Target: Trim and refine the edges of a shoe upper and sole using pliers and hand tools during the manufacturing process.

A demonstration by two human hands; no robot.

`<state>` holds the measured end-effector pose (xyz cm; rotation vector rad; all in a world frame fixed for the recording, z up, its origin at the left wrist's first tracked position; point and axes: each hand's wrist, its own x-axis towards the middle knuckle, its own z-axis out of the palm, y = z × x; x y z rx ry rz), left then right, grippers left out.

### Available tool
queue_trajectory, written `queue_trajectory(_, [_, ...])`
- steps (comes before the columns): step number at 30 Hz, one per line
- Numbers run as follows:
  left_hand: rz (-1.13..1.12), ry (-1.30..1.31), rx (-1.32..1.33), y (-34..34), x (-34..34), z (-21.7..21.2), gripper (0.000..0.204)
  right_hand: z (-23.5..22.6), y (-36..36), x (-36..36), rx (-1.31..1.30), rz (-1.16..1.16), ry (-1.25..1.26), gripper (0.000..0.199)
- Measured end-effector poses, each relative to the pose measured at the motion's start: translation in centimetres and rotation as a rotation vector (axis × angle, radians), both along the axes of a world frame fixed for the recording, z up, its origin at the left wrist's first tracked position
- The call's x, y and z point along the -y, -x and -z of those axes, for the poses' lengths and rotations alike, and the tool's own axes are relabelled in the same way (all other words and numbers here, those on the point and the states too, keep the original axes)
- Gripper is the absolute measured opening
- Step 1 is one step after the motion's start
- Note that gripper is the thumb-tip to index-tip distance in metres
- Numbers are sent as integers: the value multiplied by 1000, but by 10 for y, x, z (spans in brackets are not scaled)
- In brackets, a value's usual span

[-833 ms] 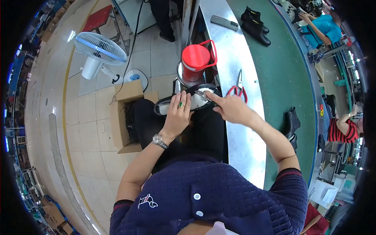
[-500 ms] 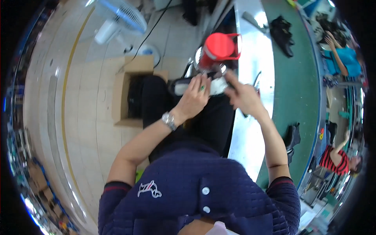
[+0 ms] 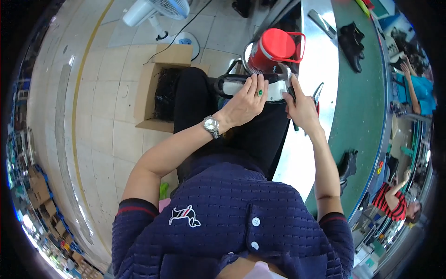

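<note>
- Pale floor tiles (image 3: pixel 116 93) fill the left of the head view; a long metal workbench edge (image 3: pixel 320 60) and a green conveyor surface (image 3: pixel 367 102) curve up the right, so the seated person works in the gap between them, over the lap.
- Left hand (image 3: pixel 244 104), with a green ring and a silver wristwatch (image 3: pixel 211 126), lies curled over a black and white shoe (image 3: pixel 253 86), fingers wrapped down its side; judging by the grip, it pins the shoe against the lap so that it cannot roll.
- Right hand (image 3: pixel 302 109) is closed at the shoe's far end, thumb raised along it; something metallic shows just above its fingers, but I cannot tell whether the hand holds it.
- Red plastic jug with a handle (image 3: pixel 274 46) stands just beyond the shoe, within easy reach.
- Red-handled scissors (image 3: pixel 317 95) lie on the bench edge, just beside the right hand.
- Open cardboard box of dark material (image 3: pixel 160 93) sits on the floor, near the left knee.
- White floor fan (image 3: pixel 158 9) stands beyond the box.
- Dark finished shoes (image 3: pixel 350 39) rest on the conveyor, well apart; other people work at the far right.
</note>
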<state>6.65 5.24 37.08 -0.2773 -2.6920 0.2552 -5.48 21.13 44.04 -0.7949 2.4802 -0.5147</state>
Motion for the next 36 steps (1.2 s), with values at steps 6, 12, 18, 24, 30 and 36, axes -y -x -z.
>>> queue_trajectory(6, [-15,-111,39,-2,-1,5,60,15,-5,0,-87,78,269,57])
queue_trajectory(12, [-29,-171,54,-5,1,8,62,-12,-10,2,-54,-26,159,54])
queue_trajectory(18, [-18,-173,32,-3,-1,8,63,15,-12,3,-286,-102,105,59])
queue_trajectory(24, [-28,-207,20,-2,-4,9,61,10,-34,13,-349,-50,87,58])
queue_trajectory(30, [-5,-407,0,-9,1,15,62,-13,-43,23,-317,-134,75,62])
queue_trajectory(36, [-179,-462,198,-7,20,-15,61,-6,-32,23,-334,-194,-82,62])
